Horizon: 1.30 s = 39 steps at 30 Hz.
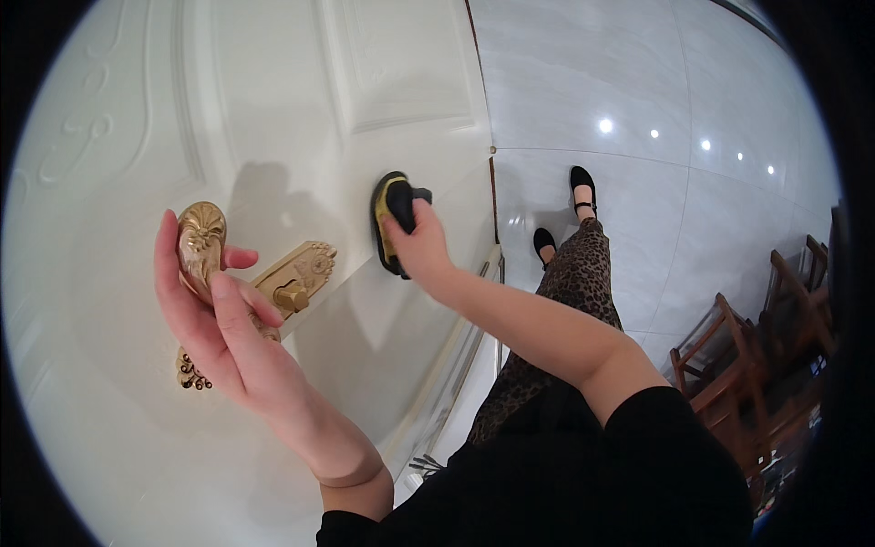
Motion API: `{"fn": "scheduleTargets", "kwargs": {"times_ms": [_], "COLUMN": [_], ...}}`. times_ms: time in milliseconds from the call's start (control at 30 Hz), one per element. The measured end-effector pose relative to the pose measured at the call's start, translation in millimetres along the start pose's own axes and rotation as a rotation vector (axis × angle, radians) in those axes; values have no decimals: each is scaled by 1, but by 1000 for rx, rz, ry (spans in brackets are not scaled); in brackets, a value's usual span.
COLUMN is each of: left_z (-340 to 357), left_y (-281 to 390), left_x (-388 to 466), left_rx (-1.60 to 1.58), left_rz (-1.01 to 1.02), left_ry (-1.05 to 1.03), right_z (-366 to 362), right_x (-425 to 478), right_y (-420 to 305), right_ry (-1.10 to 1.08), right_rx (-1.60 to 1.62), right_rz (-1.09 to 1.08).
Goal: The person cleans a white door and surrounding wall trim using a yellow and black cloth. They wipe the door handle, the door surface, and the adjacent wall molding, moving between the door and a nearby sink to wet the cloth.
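My left hand (239, 335) is wrapped around the ornate gold lever handle (202, 236) of a white panelled door (287, 130). Thumb and fingers close around the lever, hiding part of it. Behind them the handle's gold backplate (316, 258) slants across the door, with a gold lock knob (292, 296) on it. To the right, my right hand (425, 249) grips a black and yellow handheld cleaning pad (388, 229). Its flat side faces the door and appears to lie against the surface, below a raised panel. My fingers hide part of its grip.
The door's edge (493, 198) runs down beside a pale tiled floor (629, 82) that reflects ceiling lights. My feet in black shoes (582, 184) stand on the tiles. Dark wooden chairs (738, 355) are at the right. Raised mouldings (96, 130) pattern the door's left.
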<state>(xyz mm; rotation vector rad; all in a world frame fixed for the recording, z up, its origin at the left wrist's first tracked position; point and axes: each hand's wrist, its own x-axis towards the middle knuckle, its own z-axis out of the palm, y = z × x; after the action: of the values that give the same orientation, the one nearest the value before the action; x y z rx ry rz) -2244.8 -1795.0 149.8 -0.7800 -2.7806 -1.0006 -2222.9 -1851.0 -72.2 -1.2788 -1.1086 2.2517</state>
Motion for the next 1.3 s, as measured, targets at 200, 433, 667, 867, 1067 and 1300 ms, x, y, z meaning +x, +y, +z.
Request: {"fn": "scheduleTargets", "kwargs": {"times_ms": [200, 433, 667, 867, 1067, 1300], "left_z": [3, 13, 15, 19, 20, 17], "left_y": [-12, -9, -18, -21, -17, -20], "left_x": [-1, -5, -14, -19, -18, -16], "left_rx": [-28, -4, -6, -4, 27, 73], "left_rz": [25, 15, 46, 21, 35, 53], "left_ry": [10, 75, 127, 193, 170, 152], "right_z": [5, -18, -8, -10, -23, -24], "right_x": [-39, 1, -17, -32, 18, 35], "right_y": [-13, 25, 35, 0, 60, 76], "right_ry": [-163, -46, -39, -222, 5, 34], "right_rx": [79, -154, 65, -64, -222, -148], "right_rz": [-405, -35, -55, -203, -57, 213]}}
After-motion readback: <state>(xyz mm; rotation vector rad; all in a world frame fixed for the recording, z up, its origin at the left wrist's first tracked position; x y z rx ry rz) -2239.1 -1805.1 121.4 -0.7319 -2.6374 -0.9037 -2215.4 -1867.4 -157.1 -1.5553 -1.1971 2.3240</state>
